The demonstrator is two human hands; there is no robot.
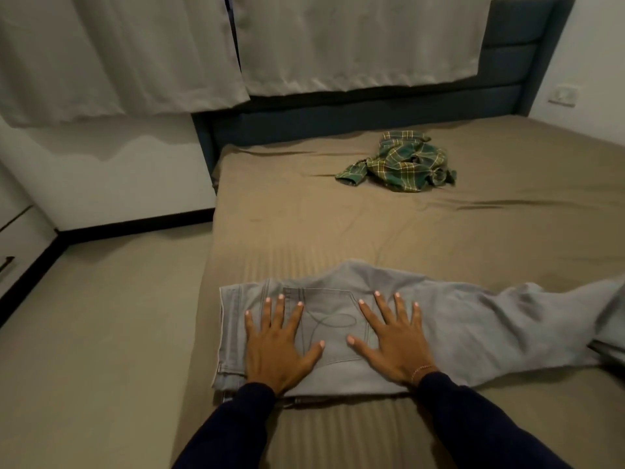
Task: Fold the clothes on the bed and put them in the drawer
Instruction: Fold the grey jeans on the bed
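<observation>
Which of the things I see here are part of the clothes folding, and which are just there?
Part of the job:
grey jeans, pressed flat by the left hand and right hand
crumpled plaid shirt
bed

Just there:
curtains
headboard
wall switch

Grey jeans [439, 326] laid flat along near bed edge, crumpled green plaid shirt [402, 162] farther back

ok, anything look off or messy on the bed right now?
Nothing damaged. The green plaid shirt lies crumpled near the headboard, unfolded. The grey jeans are flat under the left hand and right hand, but their legs trail rumpled toward the bed's right edge.
</observation>
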